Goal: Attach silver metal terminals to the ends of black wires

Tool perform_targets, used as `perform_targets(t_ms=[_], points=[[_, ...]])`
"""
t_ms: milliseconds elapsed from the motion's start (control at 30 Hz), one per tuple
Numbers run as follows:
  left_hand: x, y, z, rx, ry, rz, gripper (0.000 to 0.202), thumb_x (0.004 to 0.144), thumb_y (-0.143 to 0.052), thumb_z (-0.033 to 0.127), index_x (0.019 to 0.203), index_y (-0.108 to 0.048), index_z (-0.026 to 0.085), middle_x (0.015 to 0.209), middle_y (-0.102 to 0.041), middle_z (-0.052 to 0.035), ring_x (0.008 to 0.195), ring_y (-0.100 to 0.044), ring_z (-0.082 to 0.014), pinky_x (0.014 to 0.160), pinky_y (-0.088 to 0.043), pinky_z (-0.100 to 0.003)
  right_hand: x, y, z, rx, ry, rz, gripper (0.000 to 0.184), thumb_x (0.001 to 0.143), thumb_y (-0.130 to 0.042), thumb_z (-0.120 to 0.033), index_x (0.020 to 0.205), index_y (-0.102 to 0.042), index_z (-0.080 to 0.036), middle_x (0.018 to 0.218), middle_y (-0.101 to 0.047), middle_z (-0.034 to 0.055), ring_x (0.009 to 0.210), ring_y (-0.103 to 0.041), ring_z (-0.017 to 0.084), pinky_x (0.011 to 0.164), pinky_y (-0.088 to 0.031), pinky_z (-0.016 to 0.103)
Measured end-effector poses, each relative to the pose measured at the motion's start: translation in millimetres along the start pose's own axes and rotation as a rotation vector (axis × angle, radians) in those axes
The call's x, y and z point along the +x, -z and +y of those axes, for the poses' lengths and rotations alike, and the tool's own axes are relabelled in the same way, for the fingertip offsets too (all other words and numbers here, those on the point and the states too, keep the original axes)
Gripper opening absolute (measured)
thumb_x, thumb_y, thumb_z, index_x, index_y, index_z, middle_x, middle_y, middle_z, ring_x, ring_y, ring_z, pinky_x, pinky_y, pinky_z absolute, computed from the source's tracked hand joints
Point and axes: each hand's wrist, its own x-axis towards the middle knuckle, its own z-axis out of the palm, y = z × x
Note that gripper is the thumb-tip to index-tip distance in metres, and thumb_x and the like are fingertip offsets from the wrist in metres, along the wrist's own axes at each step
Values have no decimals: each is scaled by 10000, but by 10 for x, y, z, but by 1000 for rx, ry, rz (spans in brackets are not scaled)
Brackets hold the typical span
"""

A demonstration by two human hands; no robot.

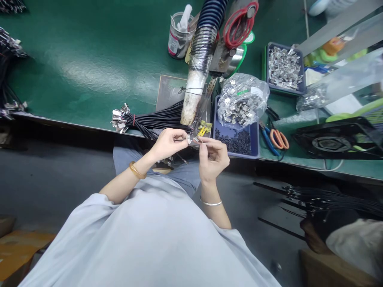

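My left hand (170,144) is closed in a pinch on a small metal connector (188,139) at the table's front edge. Just right of it, my right hand (214,156) pinches another small metal piece (196,139) between thumb and fingers; its exact kind is too small to tell. The two pieces are close together, and whether they touch is unclear. Behind my left hand lies a bundle of black cables (158,119) with metal connectors at its left end, tied with a red band. The white-wrapped end of a ribbed hose (191,99) hangs over the bundle.
Right of my hands stands a blue tray (254,139) with small black parts and a plastic bag of connectors (243,95). Beyond are pliers (268,139), orange-handled scissors (279,138), another connector tray (285,67) and a black fan (335,141). A jar (179,38) stands behind.
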Motion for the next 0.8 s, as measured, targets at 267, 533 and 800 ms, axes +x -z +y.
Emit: perform_targets(t_ms=[267,533,800], points=[[14,-32,-48,-50,3,102,174,737,-648,257,710,-750,119,634,-676,-6,581,-534,-92,591,-415,-201,23,-14,40,-78,-99,-7,129,942,-644,-306,864,-617,-208,929,-766,40,814,-775,161,700,-625,275],[43,-112,-38,-78,6,223,188,736,-641,259,751,-768,121,679,-711,-15,603,-571,-97,604,-447,-194,87,-12,126,-329,329,-94,124,919,-634,-141,841,-627,-238,930,-797,36,852,-778,173,759,-628,314],[38,-132,4,-75,-3,273,185,742,-651,252,743,-776,117,653,-684,-8,601,-549,-89,583,-434,-184,104,-2,189,-362,367,-146,104,935,-616,-168,873,-618,-252,995,-803,57,880,-780,177,776,-626,312]])
